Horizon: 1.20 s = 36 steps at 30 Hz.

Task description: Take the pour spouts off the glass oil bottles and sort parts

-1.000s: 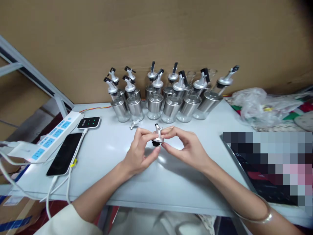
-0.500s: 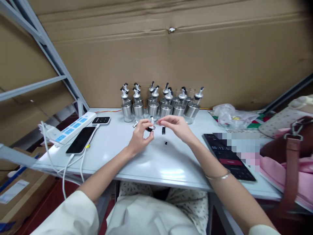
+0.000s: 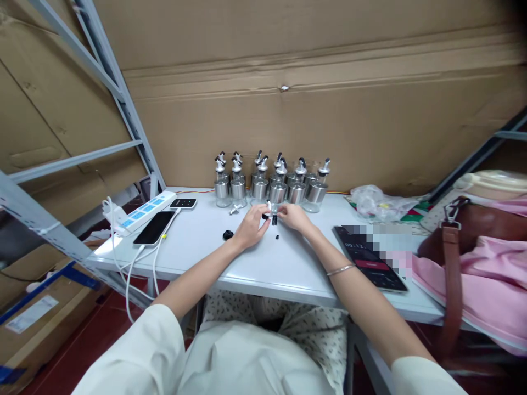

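Observation:
My left hand point(image 3: 251, 227) is closed around a silver bottle pourer spout point(image 3: 269, 207) with a black base. Close to its right, my right hand point(image 3: 295, 217) has its fingertips pinched together beside the spout; whatever they hold is too small to make out. Small black flip caps point(image 3: 274, 220) lie on the table just under the right fingertips. Nearer the front is a tiny black piece point(image 3: 277, 237). A round black stopper point(image 3: 228, 235) sits left of my left hand, and a loose silver spout point(image 3: 236, 209) lies behind it.
Glass-and-steel oil bottles point(image 3: 278, 192), several with pourers, stand along the cardboard wall point(image 3: 313, 120). On the left are a power strip point(image 3: 148, 211), a phone point(image 3: 154, 227) and white cables. A tablet point(image 3: 370, 263), plastic bag point(image 3: 376, 204) and brown-strapped bag point(image 3: 450, 274) occupy the right.
The view has shifted. My right fingers have come in closer to the spout and the flip caps. The round black stopper beside my left hand now shows.

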Available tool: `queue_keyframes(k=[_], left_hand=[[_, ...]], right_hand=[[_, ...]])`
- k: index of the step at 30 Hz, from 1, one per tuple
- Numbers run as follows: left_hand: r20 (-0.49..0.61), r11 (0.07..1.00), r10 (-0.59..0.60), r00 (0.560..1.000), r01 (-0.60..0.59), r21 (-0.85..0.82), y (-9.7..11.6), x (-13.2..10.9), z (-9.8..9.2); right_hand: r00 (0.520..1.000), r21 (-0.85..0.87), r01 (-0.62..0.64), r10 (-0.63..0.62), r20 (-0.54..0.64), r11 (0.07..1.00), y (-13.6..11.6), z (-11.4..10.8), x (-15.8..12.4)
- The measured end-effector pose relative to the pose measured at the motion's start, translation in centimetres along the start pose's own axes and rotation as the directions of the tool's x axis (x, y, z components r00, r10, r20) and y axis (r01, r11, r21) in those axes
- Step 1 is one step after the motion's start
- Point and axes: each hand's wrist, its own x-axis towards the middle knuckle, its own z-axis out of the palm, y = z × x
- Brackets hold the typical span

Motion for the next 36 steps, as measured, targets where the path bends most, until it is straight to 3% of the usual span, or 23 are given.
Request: queue_keyframes(k=[7, 11, 13, 16, 18, 29, 32, 36], left_hand=[[0.008, 1.000, -0.011, 1.000, 0.011, -0.013, 0.2, -0.1, 0.3], [0.008, 0.997, -0.067, 0.998, 0.067, -0.035, 0.2, -0.2, -0.3], [0.019, 0.994, -0.091, 0.996, 0.091, -0.051, 0.1, -0.5, -0.4], [0.033, 0.989, -0.128, 0.991, 0.130, -0.075, -0.2, -0.9, -0.2], [0.021, 0.988, -0.134, 0.991, 0.135, -0.074, -0.3, -1.1, 0.0], [0.007, 1.000, -0.005, 1.000, 0.006, -0.022, 0.5, 0.0, -0.9], [0.017, 1.000, 0.018, 1.000, -0.018, -0.008, 0.6, -0.2, -0.9], [0.031, 1.000, 0.025, 0.999, -0.025, 0.009, 0.4, -0.4, -0.7]], right_hand=[[0.999, 0.028, 0.022, -0.021, -0.026, 0.999, 0.6, 0.4, 0.3], [0.991, 0.206, 0.019, 0.008, -0.130, 0.978, 1.1, -0.5, 0.2], [0.983, 0.422, 0.047, 0.032, -0.180, 0.905, 0.9, -1.1, -0.1], [0.978, 0.730, 0.166, -0.015, -0.209, 0.663, -0.1, -1.9, -0.6], [0.974, 0.820, 0.220, -0.067, -0.218, 0.529, -0.8, -2.2, -1.0], [0.982, 0.924, 0.189, -0.068, -0.177, 0.332, -2.7, -2.9, -2.5], [0.977, 0.919, 0.215, -0.063, -0.206, 0.330, -2.7, -3.0, -2.6], [0.972, 0.889, 0.236, -0.092, -0.218, 0.392, -2.5, -3.0, -2.5]])
